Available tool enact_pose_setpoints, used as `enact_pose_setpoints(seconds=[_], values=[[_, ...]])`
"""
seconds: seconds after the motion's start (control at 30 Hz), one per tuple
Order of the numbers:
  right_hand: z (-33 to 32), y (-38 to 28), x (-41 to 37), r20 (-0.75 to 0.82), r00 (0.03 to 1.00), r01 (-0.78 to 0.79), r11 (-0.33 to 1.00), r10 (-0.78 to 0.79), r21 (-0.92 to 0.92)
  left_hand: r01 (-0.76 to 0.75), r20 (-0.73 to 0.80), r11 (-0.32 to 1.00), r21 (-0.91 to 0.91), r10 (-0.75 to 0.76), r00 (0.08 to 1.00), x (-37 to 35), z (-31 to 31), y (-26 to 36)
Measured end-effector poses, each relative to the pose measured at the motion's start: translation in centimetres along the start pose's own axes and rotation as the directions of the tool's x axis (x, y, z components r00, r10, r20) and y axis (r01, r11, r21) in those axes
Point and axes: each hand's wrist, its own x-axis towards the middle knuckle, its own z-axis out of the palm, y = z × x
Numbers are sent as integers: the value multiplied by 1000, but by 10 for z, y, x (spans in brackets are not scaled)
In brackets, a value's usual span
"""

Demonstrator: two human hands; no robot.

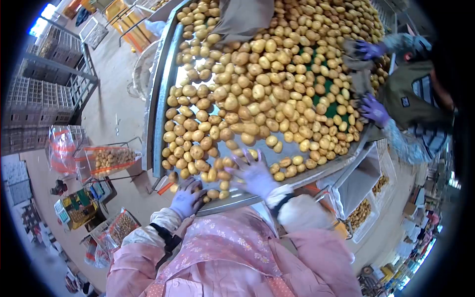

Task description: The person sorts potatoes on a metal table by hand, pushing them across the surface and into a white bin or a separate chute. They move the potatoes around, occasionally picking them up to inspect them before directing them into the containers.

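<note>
A large heap of yellow-brown potatoes (pixel 237 104) covers the metal sorting table (pixel 159 99) in front of me. My left hand (pixel 187 199), in a purple glove with darkened fingertips, is at the table's near left corner. Its fingers are apart and curve beside a few potatoes; whether they touch any is unclear. My right hand (pixel 255 175), gloved in purple too, is spread over a bare part of the tabletop, fingers pointing away from me. Small potatoes lie between my two hands, and nothing shows in either palm.
Across to the right, a co-worker's purple-gloved hands (pixel 374 110) are at the heap with a grey cloth (pixel 360 79). Another grey cloth (pixel 245 20) lies on the far potatoes. Crates of potatoes (pixel 358 215) stand below right, and a bagged crate (pixel 111 161) stands left.
</note>
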Motion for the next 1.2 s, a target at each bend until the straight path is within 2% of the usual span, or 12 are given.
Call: enact_pose_setpoints(seconds=[0.13,0.23,0.27,0.33,0.4,0.57,0.63,0.73,0.93,1.0,1.07,1.2], values=[[-46,95,35,103,956,-251,949,274,-193,190,-123,978,-85,-199,972,-13,-15,-34],[-30,99,122,-193,846,-509,860,496,-22,354,-403,923,-154,-386,830,69,-62,-44],[-65,77,161,2,790,-611,788,613,75,404,-480,889,-215,-456,749,96,-59,-61],[-15,50,179,-113,896,-428,903,430,42,536,-491,789,-301,-610,622,146,-44,-87],[-23,21,147,-52,991,-115,986,122,122,703,-323,697,138,-640,698,182,-40,-43],[-56,35,12,214,971,-145,977,109,158,156,-43,986,51,-154,987,109,-13,-5],[-66,62,-45,-67,977,-208,971,201,-115,-15,20,999,38,14,1000,69,-16,-4],[-42,34,-97,-29,828,-561,827,560,-34,115,5,991,71,-116,993,5,-11,-17],[-49,10,31,-298,910,-200,934,290,297,320,-161,939,-127,-338,927,-9,-21,-31],[-19,22,88,-296,914,-209,947,278,243,301,-395,941,-154,-338,854,35,-31,-31],[-8,17,130,183,906,-395,918,381,45,360,-465,909,-212,-418,781,79,-39,-30],[5,17,129,-102,850,-431,794,516,428,544,-336,829,-129,-553,763,138,-41,-47]])
